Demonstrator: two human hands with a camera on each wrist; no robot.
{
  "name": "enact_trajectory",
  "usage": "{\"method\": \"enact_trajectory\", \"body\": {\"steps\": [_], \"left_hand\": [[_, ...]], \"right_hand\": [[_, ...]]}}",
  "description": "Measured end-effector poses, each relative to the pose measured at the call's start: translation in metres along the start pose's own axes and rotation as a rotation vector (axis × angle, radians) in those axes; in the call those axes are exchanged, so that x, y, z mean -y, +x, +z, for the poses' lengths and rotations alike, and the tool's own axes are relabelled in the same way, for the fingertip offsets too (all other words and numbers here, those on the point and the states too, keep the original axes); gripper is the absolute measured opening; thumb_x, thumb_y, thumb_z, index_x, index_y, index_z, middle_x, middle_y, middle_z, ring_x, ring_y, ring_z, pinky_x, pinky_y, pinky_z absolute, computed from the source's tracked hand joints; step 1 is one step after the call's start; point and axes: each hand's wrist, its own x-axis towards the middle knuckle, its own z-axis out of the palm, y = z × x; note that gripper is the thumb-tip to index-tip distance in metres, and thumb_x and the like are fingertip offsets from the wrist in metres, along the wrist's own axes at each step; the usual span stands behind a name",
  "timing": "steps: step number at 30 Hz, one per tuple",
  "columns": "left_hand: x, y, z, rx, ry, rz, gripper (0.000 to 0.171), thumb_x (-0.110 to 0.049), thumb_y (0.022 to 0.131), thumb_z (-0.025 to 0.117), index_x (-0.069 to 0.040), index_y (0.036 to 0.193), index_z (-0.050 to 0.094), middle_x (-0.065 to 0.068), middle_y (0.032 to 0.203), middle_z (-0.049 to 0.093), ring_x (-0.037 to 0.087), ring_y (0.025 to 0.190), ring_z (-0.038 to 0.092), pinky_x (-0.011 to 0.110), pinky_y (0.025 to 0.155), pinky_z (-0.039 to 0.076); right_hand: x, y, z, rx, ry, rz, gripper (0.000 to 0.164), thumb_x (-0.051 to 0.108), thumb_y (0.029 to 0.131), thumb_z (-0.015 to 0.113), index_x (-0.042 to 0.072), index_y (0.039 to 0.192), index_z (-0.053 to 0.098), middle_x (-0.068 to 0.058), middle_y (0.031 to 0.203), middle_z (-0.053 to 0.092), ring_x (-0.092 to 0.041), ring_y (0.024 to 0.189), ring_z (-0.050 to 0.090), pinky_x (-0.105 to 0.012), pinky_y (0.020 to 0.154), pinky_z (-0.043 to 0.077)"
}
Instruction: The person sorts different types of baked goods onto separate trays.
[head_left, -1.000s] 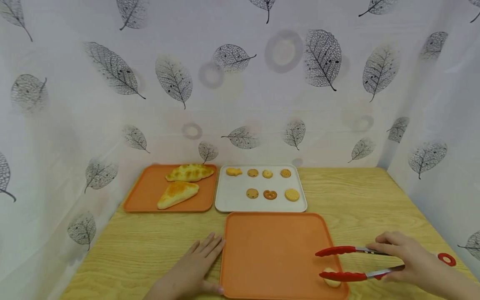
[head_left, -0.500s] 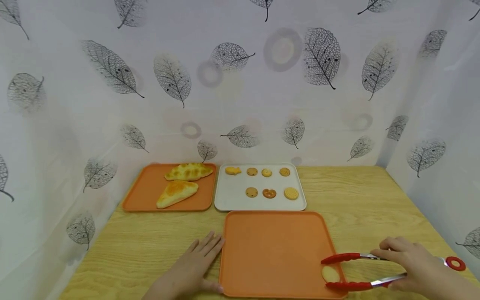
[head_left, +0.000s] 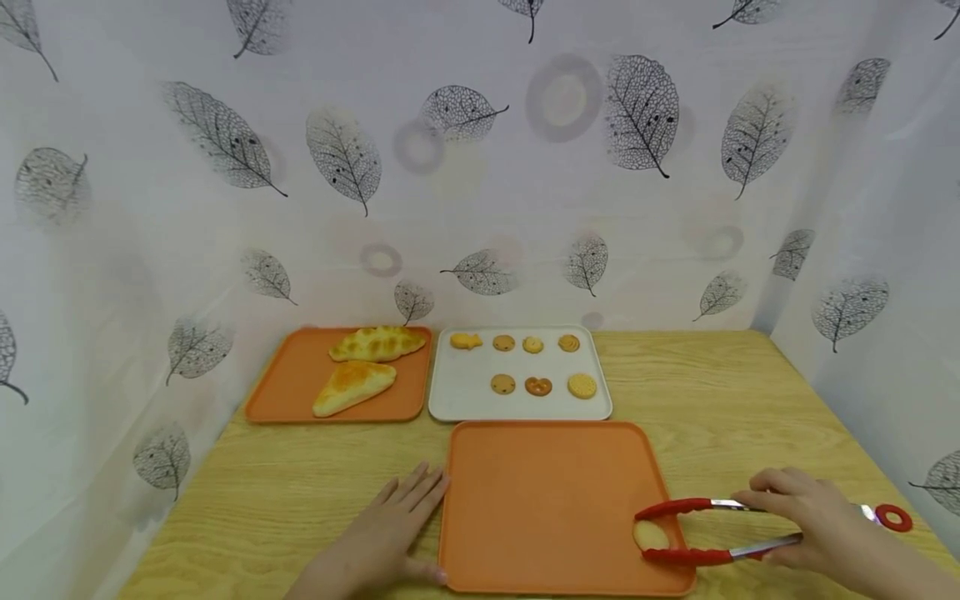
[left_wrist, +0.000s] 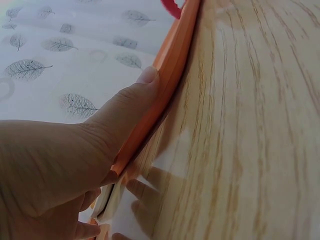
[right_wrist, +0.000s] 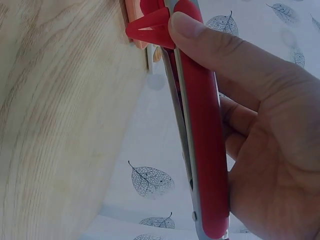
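My right hand (head_left: 813, 525) holds red-tipped metal tongs (head_left: 686, 556) by their arms, their tips spread over the near right corner of the large orange tray (head_left: 555, 500). A pale round biscuit (head_left: 651, 535) lies between those tips, the nearer one overlapping its edge. In the right wrist view, the thumb and fingers grip the tongs' red handle (right_wrist: 202, 135). My left hand (head_left: 375, 537) rests at the tray's left side with straight fingers. The left wrist view shows its thumb against the tray's orange rim (left_wrist: 172, 67).
Behind the large tray, a white tray (head_left: 468, 396) carries several small biscuits, among them a pretzel (head_left: 537, 386) and a fish-shaped one (head_left: 465, 341). Left of it, a smaller orange tray (head_left: 281, 392) bears two pastries (head_left: 354, 388). A leaf-print curtain (head_left: 480, 208) surrounds the wooden table (head_left: 712, 392).
The tongs first shifted right and nearer, then back left and away, their tips drawing slightly together. The pale biscuit has slid a little left and away. My left hand has stayed in place.
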Motion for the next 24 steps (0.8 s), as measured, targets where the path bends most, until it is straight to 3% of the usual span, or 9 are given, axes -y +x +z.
{"method": "enact_trajectory", "body": {"steps": [4, 8, 16, 24], "left_hand": [[0.000, 0.000, 0.001, -0.006, 0.005, 0.009, 0.113, -0.082, 0.072, 0.050, -0.018, 0.158, 0.016, 0.006, 0.164, 0.018, 0.030, 0.152, 0.013, 0.063, 0.115, 0.023], [0.001, 0.000, 0.002, -0.008, 0.005, 0.011, 0.113, -0.082, 0.072, 0.051, -0.017, 0.158, 0.016, 0.006, 0.164, 0.018, 0.030, 0.152, 0.013, 0.064, 0.114, 0.025], [0.000, 0.000, 0.001, -0.004, -0.002, 0.011, 0.114, -0.082, 0.071, 0.051, -0.018, 0.158, 0.015, 0.006, 0.164, 0.017, 0.030, 0.152, 0.013, 0.064, 0.114, 0.024], [0.001, 0.001, 0.001, -0.016, -0.011, 0.009, 0.113, -0.082, 0.071, 0.051, -0.018, 0.158, 0.017, 0.005, 0.164, 0.018, 0.031, 0.152, 0.013, 0.064, 0.114, 0.024]], "right_hand": [[0.000, 0.007, 0.006, -0.047, 0.059, -0.030, 0.060, 0.039, 0.051, 0.090, 0.021, 0.105, 0.072, 0.006, 0.095, 0.057, 0.002, 0.080, 0.047, -0.019, 0.057, 0.044], [0.000, 0.017, 0.012, -0.073, 0.102, -0.043, 0.060, 0.037, 0.052, 0.090, 0.019, 0.107, 0.072, 0.004, 0.096, 0.057, 0.001, 0.080, 0.047, -0.019, 0.057, 0.043], [0.005, 0.043, 0.019, -0.101, 0.105, -0.051, 0.062, 0.030, 0.052, 0.092, 0.017, 0.109, 0.072, 0.004, 0.098, 0.059, -0.002, 0.083, 0.048, -0.021, 0.061, 0.046], [0.003, 0.082, 0.023, -0.108, 0.103, -0.099, 0.059, 0.029, 0.054, 0.091, 0.011, 0.107, 0.073, 0.001, 0.098, 0.060, -0.005, 0.082, 0.048, -0.025, 0.061, 0.042]]}}
